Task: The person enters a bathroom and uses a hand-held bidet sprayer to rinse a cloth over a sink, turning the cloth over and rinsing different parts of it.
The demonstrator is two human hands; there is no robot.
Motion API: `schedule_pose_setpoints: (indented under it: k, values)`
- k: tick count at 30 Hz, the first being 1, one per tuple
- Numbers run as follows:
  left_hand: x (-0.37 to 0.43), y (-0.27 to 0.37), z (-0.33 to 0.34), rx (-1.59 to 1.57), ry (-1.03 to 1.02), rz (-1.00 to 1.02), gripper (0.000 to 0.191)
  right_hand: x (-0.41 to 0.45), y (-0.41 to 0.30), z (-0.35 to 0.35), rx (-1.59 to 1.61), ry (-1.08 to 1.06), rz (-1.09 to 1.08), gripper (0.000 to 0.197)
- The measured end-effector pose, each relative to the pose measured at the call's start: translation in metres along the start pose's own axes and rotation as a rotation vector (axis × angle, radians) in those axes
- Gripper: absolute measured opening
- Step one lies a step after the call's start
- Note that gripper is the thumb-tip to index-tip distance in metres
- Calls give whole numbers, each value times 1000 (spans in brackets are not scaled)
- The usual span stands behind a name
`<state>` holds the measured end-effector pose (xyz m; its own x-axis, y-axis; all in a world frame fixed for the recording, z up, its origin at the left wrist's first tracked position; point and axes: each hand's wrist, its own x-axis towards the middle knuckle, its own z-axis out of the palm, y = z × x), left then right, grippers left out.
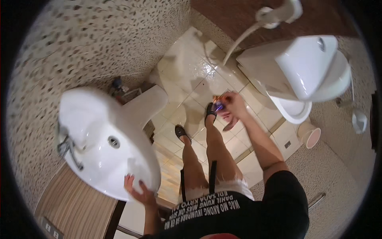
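Observation:
My right hand (237,104) is out over the tiled floor, its fingers closed on a small shiny purple-and-orange packet (219,103). A blurred pinkish, flat piece (229,120) hangs just below that hand; whether it belongs to the packet I cannot tell. Over the front rim of the white washbasin (104,167) is my left hand (140,189), fingers spread. A pale blurred patch (132,165) shows by its fingertips, too unclear to name. The basin's metal drain (114,142) and its chrome faucet (70,149) lie farther left.
To the right stands a white toilet (307,68) with a pale bin (309,136) beside it. A blurred hose (241,41) hangs at the top. Wet floor tiles (206,71) reflect light. A wood-grain counter (77,200) adjoins the basin.

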<state>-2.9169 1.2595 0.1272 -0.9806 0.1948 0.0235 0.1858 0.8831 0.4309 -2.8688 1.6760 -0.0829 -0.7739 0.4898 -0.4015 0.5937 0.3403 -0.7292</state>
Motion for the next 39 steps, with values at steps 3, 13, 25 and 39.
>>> schedule_pose_setpoints:
  k: [3,13,25,39]
  values:
    - [-4,-12,-9,117,-59,-176,40,58,126,108,64,-203,380,17]
    - [-27,-28,5,437,-121,-593,44,257,289,243,-632,-152,534,41]
    - [-25,-26,-11,470,-115,-655,48,263,279,256,-681,-281,552,41]
    - [1,-32,13,-165,57,-39,51,-302,213,95,-537,-111,1010,20]
